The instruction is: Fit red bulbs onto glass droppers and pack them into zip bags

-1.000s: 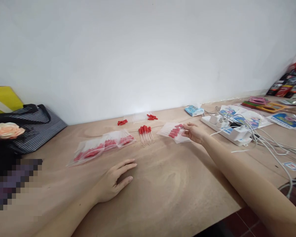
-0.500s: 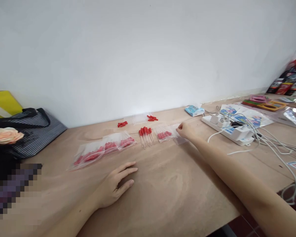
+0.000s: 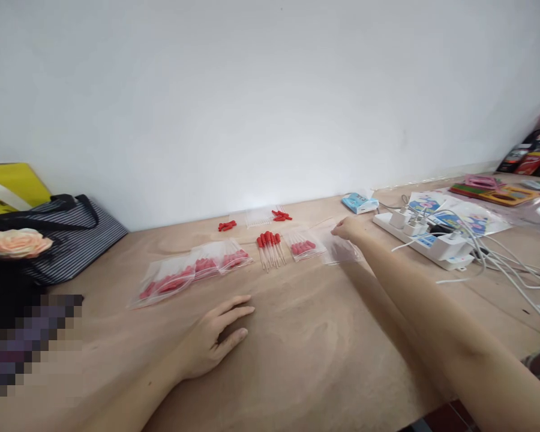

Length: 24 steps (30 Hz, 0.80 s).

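My left hand (image 3: 222, 336) rests on the tabletop (image 3: 297, 348), fingers stretched out and apart, holding nothing. On the right, my right hand (image 3: 351, 230) has its fingers pinched together at the upper edge of a clear zip bag (image 3: 342, 252) lying flat. Left of that lies another zip bag (image 3: 303, 245) with red-bulbed pieces inside. Several loose droppers (image 3: 270, 247) with red bulbs and clear stems are fanned out beside it. Further left, several filled zip bags (image 3: 193, 270) overlap in a row.
Near the wall lie loose red bulbs (image 3: 227, 225), more red bulbs (image 3: 281, 215) and clear tubes (image 3: 257, 218). A blue tissue pack (image 3: 360, 203) and a white power strip (image 3: 420, 243) with tangled cables stand right. A striped bag (image 3: 83, 240) is at left.
My right hand has moved slightly right, and more of the clear zip bag under it now shows. The view has shifted slightly. My left hand stays in place.
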Tool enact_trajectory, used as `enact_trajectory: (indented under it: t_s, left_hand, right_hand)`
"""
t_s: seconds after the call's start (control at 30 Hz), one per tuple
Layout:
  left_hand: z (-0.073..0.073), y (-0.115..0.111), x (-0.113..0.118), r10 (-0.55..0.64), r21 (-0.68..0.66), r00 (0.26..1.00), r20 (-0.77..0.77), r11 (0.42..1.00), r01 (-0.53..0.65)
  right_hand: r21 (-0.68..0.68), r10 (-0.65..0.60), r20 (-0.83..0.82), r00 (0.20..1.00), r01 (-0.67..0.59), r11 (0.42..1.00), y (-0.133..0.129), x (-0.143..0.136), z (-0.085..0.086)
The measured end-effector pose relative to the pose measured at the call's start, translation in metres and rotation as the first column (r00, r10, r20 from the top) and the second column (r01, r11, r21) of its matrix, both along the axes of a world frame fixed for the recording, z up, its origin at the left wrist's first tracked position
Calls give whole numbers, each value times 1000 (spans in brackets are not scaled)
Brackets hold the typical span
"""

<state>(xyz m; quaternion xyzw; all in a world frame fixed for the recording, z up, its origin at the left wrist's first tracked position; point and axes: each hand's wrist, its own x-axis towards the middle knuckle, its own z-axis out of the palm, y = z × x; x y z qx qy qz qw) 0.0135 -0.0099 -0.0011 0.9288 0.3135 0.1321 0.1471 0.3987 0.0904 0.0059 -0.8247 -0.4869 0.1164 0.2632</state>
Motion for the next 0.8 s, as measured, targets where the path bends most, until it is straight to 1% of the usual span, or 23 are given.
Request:
enact_trajectory:
  t_s: [0.1,0.17,0.2,0.23,0.27,0.3,0.37,0.4,0.43,0.47,0.5,0.53,0.57,0.63,0.67,0.7,0.73,0.77,0.8]
  left_hand:
    - [-2,0,-2,-5,12,1000,5,1000,5]
    - [-4,0,-3,5,26,1000,12,1000,-5]
    - [-5,0,-3,20,36,1000,16,999,-20]
    - [-5,0,-3,46,52,999,25,998,-47]
    - [-6,-1,-2,81,76,996,48,994,-85]
    - [-6,-2,-1,122,107,989,89,986,-131]
    - [-5,-3,0,194,181,958,211,956,-233]
    - [-4,-3,0,209,219,936,282,936,-275]
    - [-3,-4,0,210,251,914,348,918,-306]
    - [-2,-4,0,193,275,897,397,908,-317]
    - [-1,-4,-1,167,291,891,422,906,-307]
    - [0,-4,-2,135,300,899,417,913,-276]
    - [1,-3,-2,101,297,918,383,928,-226]
    - [2,-3,-1,27,257,969,247,962,-92]
    - [3,-2,1,-12,221,987,159,975,-24]
    - [4,-2,3,-48,172,996,74,984,35]
    - [5,-2,5,-84,117,996,-2,990,84]
    - [5,-1,6,-113,64,992,-62,991,117]
    - [6,-1,8,-129,24,986,-103,991,132]
  right_hand:
    - [161,24,19,1000,-27,987,-13,-2,21]
    - [294,96,22,995,-98,951,-27,-10,34]
    - [433,204,4,979,-185,882,-35,-16,39]
    - [506,342,-32,939,-280,816,-43,-25,43]
    - [543,467,-52,883,-367,755,-53,-35,44]
    - [547,567,-40,823,-457,702,-61,-46,42]
    - [501,725,13,688,-632,591,-76,-69,34]
    - [470,795,26,606,-709,525,-82,-79,27]
    - [434,866,39,499,-789,435,-87,-89,19]
    - [391,917,48,397,-852,348,-90,-97,10]
    - [362,944,51,326,-887,287,-92,-104,2]
    - [332,963,43,265,-913,237,-93,-109,-5]
    - [307,976,27,217,-931,198,-93,-112,-10]
    - [280,988,5,154,-949,146,-91,-116,-17]
    - [277,990,10,139,-952,131,-88,-116,-18]
    - [275,990,30,139,-953,125,-84,-115,-18]
    - [272,986,55,156,-953,135,-78,-113,-17]
    - [265,976,74,205,-948,179,-72,-111,-15]
    - [249,952,78,298,-930,270,-64,-109,-13]
